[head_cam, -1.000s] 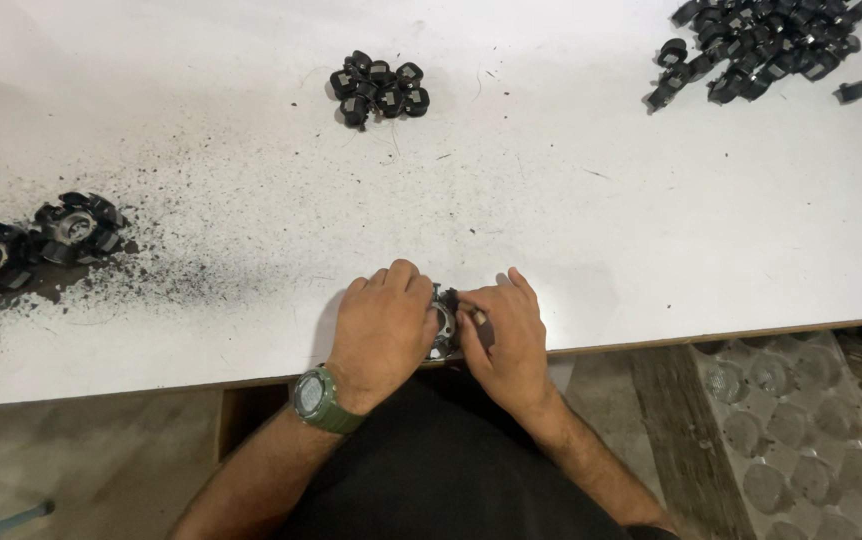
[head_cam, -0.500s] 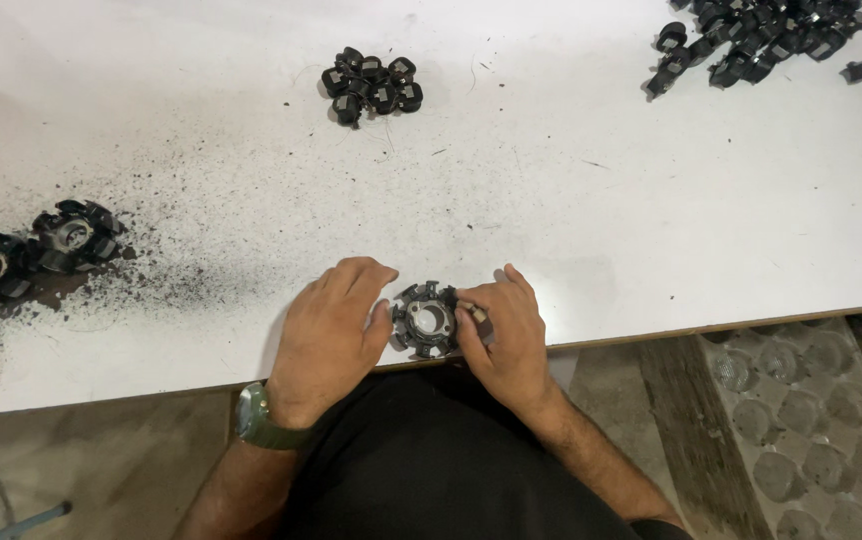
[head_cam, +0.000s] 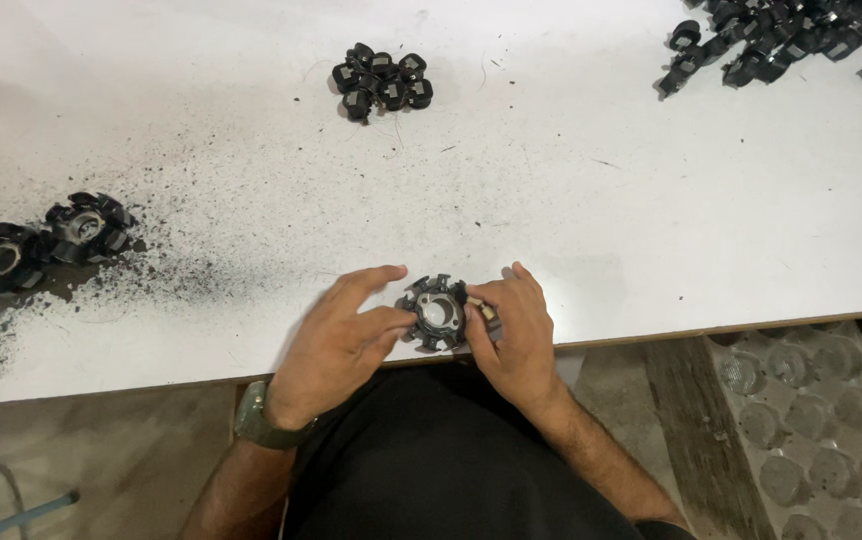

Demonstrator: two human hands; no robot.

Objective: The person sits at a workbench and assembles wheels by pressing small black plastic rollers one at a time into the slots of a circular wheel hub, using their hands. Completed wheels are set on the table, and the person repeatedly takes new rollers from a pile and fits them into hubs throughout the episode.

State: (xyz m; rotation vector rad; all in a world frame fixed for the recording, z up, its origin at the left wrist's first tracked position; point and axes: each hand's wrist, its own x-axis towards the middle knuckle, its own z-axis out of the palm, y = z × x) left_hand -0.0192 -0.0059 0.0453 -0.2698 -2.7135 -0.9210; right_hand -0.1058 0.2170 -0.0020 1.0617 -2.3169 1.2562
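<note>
A black round toothed part with a pale metal centre hole (head_cam: 438,312) lies on the white table (head_cam: 591,200) near its front edge. My left hand (head_cam: 343,340) touches its left side with thumb and fingertips, the other fingers spread. My right hand (head_cam: 513,330) grips its right side and pinches a small pale piece against the rim. A green watch sits on my left wrist.
Two similar black round parts (head_cam: 41,243) lie at the far left amid black dust. A small cluster of black pieces (head_cam: 381,80) sits at the back centre, a larger pile (head_cam: 781,35) at the back right. A moulded tray (head_cam: 821,440) lies on the floor at right.
My left hand has slid left and opened, uncovering the black round part that it hid a second ago. My right hand has stayed at the part's right side.
</note>
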